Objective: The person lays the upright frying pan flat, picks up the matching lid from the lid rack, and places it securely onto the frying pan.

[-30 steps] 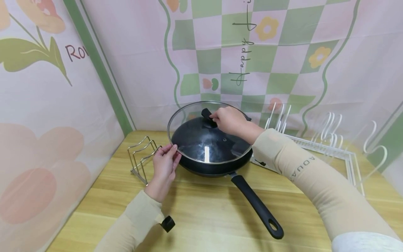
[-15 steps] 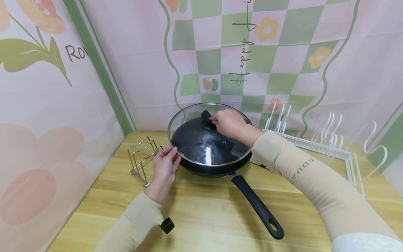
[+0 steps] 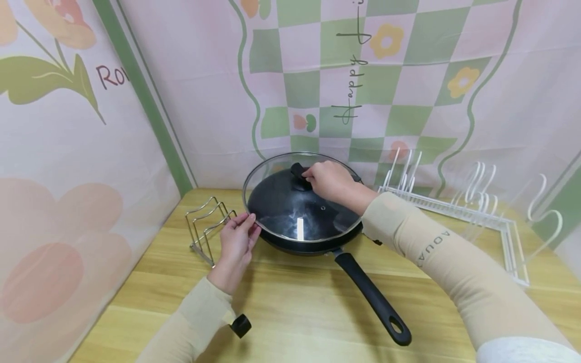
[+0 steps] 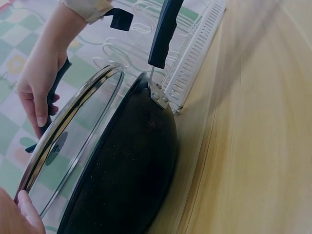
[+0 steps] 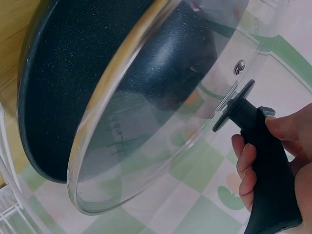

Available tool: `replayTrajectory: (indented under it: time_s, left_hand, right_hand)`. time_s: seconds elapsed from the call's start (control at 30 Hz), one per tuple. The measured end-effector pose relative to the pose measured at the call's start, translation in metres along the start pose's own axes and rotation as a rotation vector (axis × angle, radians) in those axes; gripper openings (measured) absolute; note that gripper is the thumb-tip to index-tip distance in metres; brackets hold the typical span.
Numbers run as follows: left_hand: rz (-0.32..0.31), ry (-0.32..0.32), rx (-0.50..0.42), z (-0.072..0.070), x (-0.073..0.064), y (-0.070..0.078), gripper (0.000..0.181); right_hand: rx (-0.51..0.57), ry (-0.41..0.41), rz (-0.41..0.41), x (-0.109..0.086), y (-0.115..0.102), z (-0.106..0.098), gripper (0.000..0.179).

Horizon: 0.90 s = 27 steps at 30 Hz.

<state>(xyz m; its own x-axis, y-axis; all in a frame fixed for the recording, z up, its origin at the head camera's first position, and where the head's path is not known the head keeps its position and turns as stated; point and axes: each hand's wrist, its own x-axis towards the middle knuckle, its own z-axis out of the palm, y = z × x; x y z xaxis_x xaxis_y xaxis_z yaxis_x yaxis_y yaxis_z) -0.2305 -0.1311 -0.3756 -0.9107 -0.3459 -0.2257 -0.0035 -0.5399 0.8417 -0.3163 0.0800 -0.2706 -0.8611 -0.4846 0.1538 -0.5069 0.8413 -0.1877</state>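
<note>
A clear glass lid (image 3: pixel 281 214) with a metal rim is over a black frying pan (image 3: pixel 313 247), whose long black handle (image 3: pixel 369 297) points toward the front right. Curled around the lid's black handle (image 5: pixel 268 170) are the fingers of my right hand (image 3: pixel 333 181). My left hand (image 3: pixel 235 241) pinches the lid's rim at its left edge. From the left wrist view, a gap shows between the lid's rim and the pan's edge, and the lid is tilted against the pan. The right wrist view shows the same gap and the pan's dark speckled inside.
A wire rack (image 3: pixel 210 224) stands on the wooden table (image 3: pixel 290 312) left of the pan, close to my left hand. White racks with upright hooks (image 3: pixel 508 227) stand at the right, partly behind my right arm. A patterned curtain (image 3: pixel 354 96) hangs close behind the pan.
The lid and my right hand have come down slightly toward the pan. My left hand keeps its pinch on the rim, and the pan has stayed in place.
</note>
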Motion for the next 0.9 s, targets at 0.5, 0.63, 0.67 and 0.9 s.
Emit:
replayTrajectory:
  time_s: [0.5,0.63,0.67,0.9]
  left_hand:
    - [0.010,0.000,-0.006,-0.003,0.000,-0.004,0.020]
    - [0.009,0.004,-0.004,-0.004,0.000,-0.004,0.018]
    - [0.008,0.004,-0.003,-0.004,0.000,-0.004,0.018]
    - [0.002,0.006,0.005,-0.004,-0.001,-0.004,0.019]
  right_hand:
    - [0.018,-0.010,0.005,0.000,0.000,0.007,0.030]
    - [0.023,-0.012,0.011,-0.001,-0.001,0.008,0.030]
    - [0.025,-0.013,0.014,-0.001,-0.001,0.009,0.030]
    - [0.035,-0.027,0.029,-0.001,0.001,0.012,0.030]
